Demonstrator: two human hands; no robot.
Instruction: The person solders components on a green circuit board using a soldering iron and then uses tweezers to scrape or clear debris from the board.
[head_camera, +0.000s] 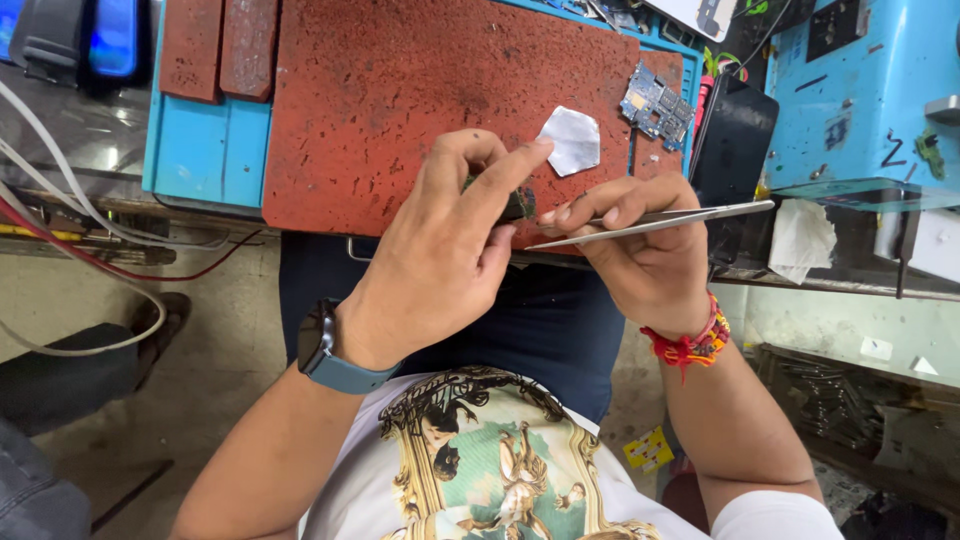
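Closest to the camera is the person's white shirt with a gold and green picture (490, 450), and dark trousers over the lap. On the left wrist sits a dark smartwatch with a blue-grey strap (325, 350). On the right wrist is a bunch of red and yellow thread bands (692, 345).

Just above the lap, at the near edge of the big rough red-brown work mat (400, 90), both hands meet. The left hand (440, 255) pinches a small dark part with a bit of green (517, 204) between thumb and fingers, with the first finger pointing out over it. The part is mostly hidden, so I cannot tell just what it is; it may be a tiny phone piece. The right hand (645, 245) is closed around thin shiny metal tweezers (650, 222), whose long body sticks out to the right of the mat.

The step in hand looks like close, fiddly work on the small part. The next move likely needs a steady hold and a very soft touch, since the part is tiny.

On the mat, past the hands, lies a small white crumpled scrap (572, 140). At the mat's far right corner rests a blue circuit board (655, 102), bumpy with little chips. Right of the mat stands a flat black phone-shaped slab (735, 135), then a blue metal box (865, 90). Left of the mat, grey and red cables (70, 210) curl.
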